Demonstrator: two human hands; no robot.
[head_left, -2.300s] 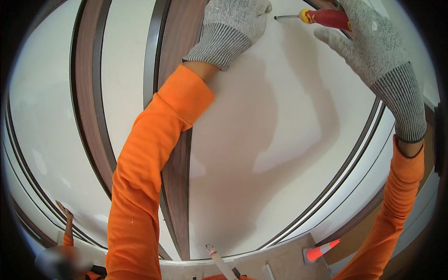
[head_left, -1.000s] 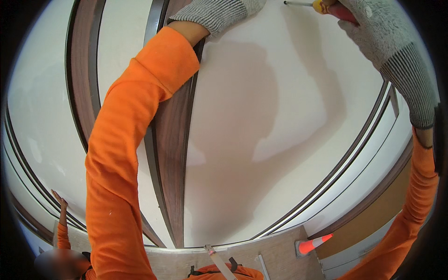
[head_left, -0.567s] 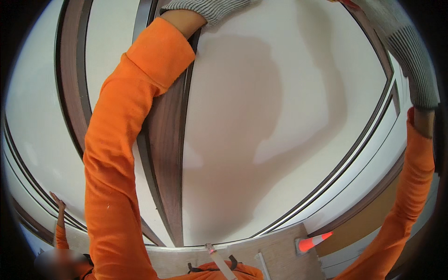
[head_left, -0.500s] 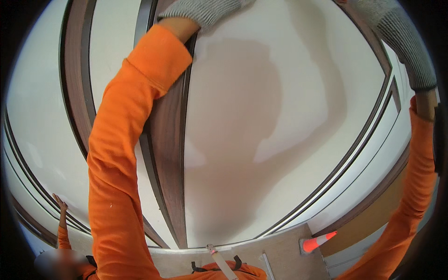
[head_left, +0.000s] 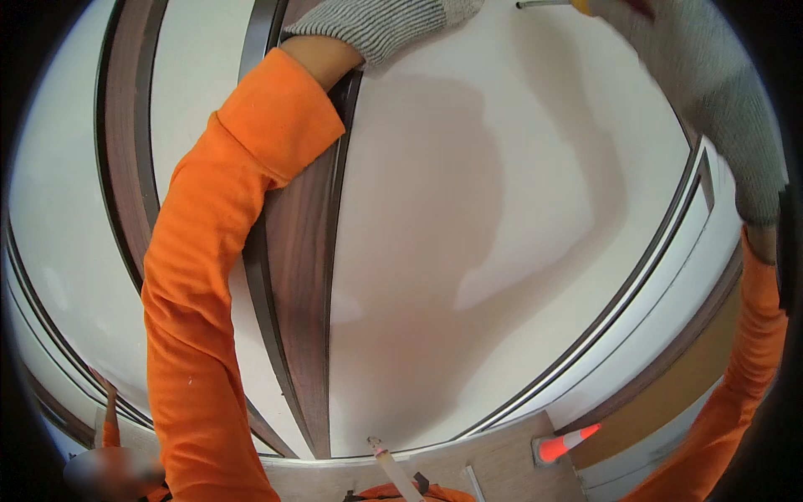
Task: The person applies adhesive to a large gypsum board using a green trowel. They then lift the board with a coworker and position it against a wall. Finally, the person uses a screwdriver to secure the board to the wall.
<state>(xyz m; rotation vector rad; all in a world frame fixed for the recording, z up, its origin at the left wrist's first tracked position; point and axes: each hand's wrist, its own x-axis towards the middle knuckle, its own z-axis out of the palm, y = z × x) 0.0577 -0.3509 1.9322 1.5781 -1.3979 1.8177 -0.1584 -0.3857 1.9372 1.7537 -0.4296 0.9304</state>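
Driving stage — right hand [head_left: 711, 92], gloved, grips a screwdriver [head_left: 548, 5] at top right of frame; left hand [head_left: 381, 21] grip unreadable, pressed to white panel [head_left: 468, 251]. Next: steady tip alignment.

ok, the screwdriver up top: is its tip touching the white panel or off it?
Cannot tell. Only a piece of the screwdriver shaft shows by the gloved right hand; its tip is cut off at the frame edge.

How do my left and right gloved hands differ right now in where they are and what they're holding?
The left hand in a grey knit glove sits at top centre, over the dark brown wood strip; no tool shows in it. The right hand in a grey knit glove sits at top right and grips a screwdriver whose metal shaft points left. Both wear grey gloves above orange sleeves, raised toward the white panel.
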